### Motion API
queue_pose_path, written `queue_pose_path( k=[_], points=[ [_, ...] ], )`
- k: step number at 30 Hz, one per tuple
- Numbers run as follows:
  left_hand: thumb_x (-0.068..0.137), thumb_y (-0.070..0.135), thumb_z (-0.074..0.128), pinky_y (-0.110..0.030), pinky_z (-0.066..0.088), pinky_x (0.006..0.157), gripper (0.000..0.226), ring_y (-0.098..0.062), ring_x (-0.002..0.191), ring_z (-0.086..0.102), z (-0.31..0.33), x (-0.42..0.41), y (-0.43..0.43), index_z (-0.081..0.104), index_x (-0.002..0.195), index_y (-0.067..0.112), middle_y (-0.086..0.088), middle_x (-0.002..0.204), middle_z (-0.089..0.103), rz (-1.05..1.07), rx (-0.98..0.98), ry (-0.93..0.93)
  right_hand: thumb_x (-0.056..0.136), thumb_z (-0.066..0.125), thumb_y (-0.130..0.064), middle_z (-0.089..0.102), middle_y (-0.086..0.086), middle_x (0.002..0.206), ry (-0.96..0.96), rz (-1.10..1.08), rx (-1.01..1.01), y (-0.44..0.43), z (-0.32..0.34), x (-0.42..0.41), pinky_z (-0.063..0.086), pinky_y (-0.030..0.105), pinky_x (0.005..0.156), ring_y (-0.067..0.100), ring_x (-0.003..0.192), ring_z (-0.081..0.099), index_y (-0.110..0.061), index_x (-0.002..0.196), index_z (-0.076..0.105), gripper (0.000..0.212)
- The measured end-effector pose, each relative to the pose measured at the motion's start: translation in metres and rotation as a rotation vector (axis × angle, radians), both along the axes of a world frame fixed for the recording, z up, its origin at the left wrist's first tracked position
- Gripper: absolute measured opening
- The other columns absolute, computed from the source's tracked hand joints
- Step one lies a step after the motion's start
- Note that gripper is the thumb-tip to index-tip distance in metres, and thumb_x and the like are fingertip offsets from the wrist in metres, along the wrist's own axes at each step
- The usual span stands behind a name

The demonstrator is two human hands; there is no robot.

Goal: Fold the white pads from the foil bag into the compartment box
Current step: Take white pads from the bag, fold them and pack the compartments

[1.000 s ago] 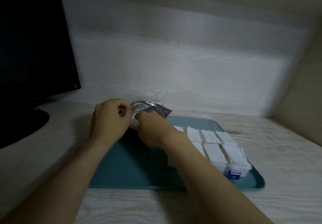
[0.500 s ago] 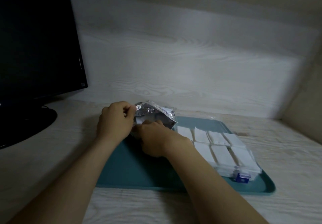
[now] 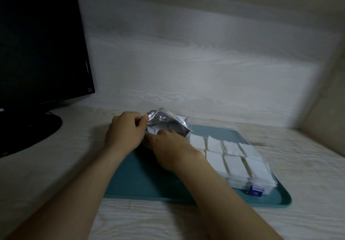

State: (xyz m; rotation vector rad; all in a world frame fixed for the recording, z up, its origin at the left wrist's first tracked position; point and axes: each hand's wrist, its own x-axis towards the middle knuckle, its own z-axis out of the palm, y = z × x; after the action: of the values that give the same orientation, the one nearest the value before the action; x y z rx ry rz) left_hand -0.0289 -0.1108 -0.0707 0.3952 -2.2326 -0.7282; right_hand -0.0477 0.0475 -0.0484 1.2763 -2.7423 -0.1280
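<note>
1. I locate the tray (image 3: 130, 189) on the worktop (image 3: 280, 221), to the right of the monitor (image 3: 37, 43).
2. The compartment box (image 3: 261, 185) sits on the tray's right half and reaches toward its front right corner.
3. The white pads (image 3: 233, 165) lie in the box's compartments, in two rows side by side.
4. The foil bag (image 3: 164, 120) is at the tray's rear left corner, just left of the box's rear end.
5. The left hand (image 3: 125, 133) pinches the bag's left edge. The right hand (image 3: 171, 150) lies at the bag's mouth, in front of it.
6. The monitor stands at the worktop's rear left, well apart from the tray.
</note>
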Motion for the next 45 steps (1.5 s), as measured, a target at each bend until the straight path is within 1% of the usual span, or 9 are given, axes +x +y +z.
queue_pose_path(
  k=[4, 13, 20, 24, 28, 32, 37, 41, 45],
  points=[
    [0.091, 0.058, 0.049, -0.043, 0.058, 0.069, 0.050, -0.032, 0.073, 0.065, 0.001, 0.004, 0.002, 0.061, 0.071, 0.014, -0.001, 0.060, 0.063, -0.012, -0.006, -0.003, 0.108, 0.043, -0.013, 0.059, 0.016, 0.134, 0.107, 0.041, -0.043, 0.002, 0.002, 0.006, 0.053, 0.048, 0.085, 0.042, 0.115, 0.064, -0.017, 0.151, 0.043, 0.043],
    [0.090, 0.058, 0.047, -0.041, 0.057, 0.064, 0.052, -0.030, 0.067, 0.064, 0.002, 0.006, 0.005, 0.060, 0.070, 0.012, -0.002, 0.057, 0.060, -0.013, -0.023, -0.004, 0.103, 0.047, -0.003, 0.062, 0.013, 0.131, 0.133, 0.032, -0.047, 0.011, 0.011, 0.018, 0.049, 0.042, 0.076, 0.040, 0.113, 0.067, -0.013, 0.144, 0.049, 0.042],
    [0.097, 0.043, 0.057, -0.043, 0.056, 0.061, 0.044, -0.032, 0.062, 0.061, 0.002, 0.003, 0.002, 0.059, 0.065, 0.013, -0.002, 0.055, 0.058, 0.061, -0.012, 0.059, 0.080, 0.060, 0.014, 0.065, 0.012, 0.104, -0.036, -0.089, -0.534, 0.019, 0.017, 0.004, 0.041, 0.033, 0.068, 0.037, 0.098, 0.063, -0.015, 0.135, 0.048, 0.063],
    [0.095, 0.042, 0.064, -0.042, 0.060, 0.071, 0.026, -0.028, 0.078, 0.070, 0.004, 0.004, 0.007, 0.072, 0.079, 0.024, 0.004, 0.075, 0.073, 0.061, -0.002, 0.056, 0.093, 0.051, 0.009, 0.055, 0.005, 0.087, -0.185, -0.102, -0.806, 0.032, 0.019, -0.005, 0.033, 0.018, 0.049, 0.018, 0.074, 0.048, -0.021, 0.133, 0.050, 0.050],
    [0.081, 0.042, 0.066, -0.039, 0.059, 0.083, 0.024, -0.027, 0.093, 0.071, 0.007, 0.005, 0.015, 0.075, 0.097, 0.028, 0.010, 0.094, 0.078, 0.010, -0.054, 0.050, 0.102, 0.055, -0.008, 0.062, 0.004, 0.092, -0.248, -0.099, -1.067, 0.047, 0.024, -0.016, 0.040, 0.020, 0.057, 0.014, 0.075, 0.055, -0.015, 0.126, 0.047, 0.027],
    [0.080, 0.037, 0.053, -0.029, 0.039, 0.084, 0.033, -0.026, 0.094, 0.059, 0.014, 0.007, 0.028, 0.072, 0.100, 0.020, 0.004, 0.097, 0.070, -0.042, -0.111, 0.269, 0.101, 0.067, -0.022, 0.074, 0.007, 0.098, -0.363, -0.080, -1.155, 0.065, 0.026, -0.028, 0.058, 0.049, 0.084, 0.026, 0.091, 0.072, -0.013, 0.120, 0.055, 0.024],
    [0.091, 0.033, 0.061, -0.034, 0.058, 0.080, 0.023, -0.012, 0.089, 0.070, 0.023, 0.020, 0.076, 0.072, 0.105, 0.020, 0.009, 0.100, 0.074, -0.352, 0.114, 0.361, 0.103, 0.067, -0.017, 0.079, 0.010, 0.096, -0.598, 0.061, -1.204, 0.092, 0.023, -0.019, 0.062, 0.041, 0.080, 0.023, 0.088, 0.077, -0.010, 0.123, 0.060, 0.023],
    [0.097, 0.026, 0.068, -0.050, 0.065, 0.076, 0.016, -0.028, 0.090, 0.076, 0.028, 0.025, 0.097, 0.075, 0.107, 0.015, -0.007, 0.094, 0.077, -0.619, 0.431, 0.185, 0.103, 0.065, -0.011, 0.078, 0.014, 0.090, -0.589, 0.132, -1.191, 0.100, 0.019, -0.011, 0.061, 0.037, 0.071, 0.023, 0.080, 0.076, -0.008, 0.118, 0.061, 0.016],
    [0.105, 0.010, 0.061, -0.036, 0.065, 0.073, 0.019, -0.032, 0.098, 0.079, 0.031, 0.027, 0.101, 0.074, 0.119, 0.005, -0.016, 0.104, 0.080, -0.691, 0.775, 0.136, 0.096, 0.077, -0.014, 0.079, 0.010, 0.091, -0.619, 0.117, -1.244, 0.106, 0.021, -0.006, 0.065, 0.047, 0.076, 0.031, 0.083, 0.078, -0.014, 0.122, 0.065, 0.029]
  ],
)
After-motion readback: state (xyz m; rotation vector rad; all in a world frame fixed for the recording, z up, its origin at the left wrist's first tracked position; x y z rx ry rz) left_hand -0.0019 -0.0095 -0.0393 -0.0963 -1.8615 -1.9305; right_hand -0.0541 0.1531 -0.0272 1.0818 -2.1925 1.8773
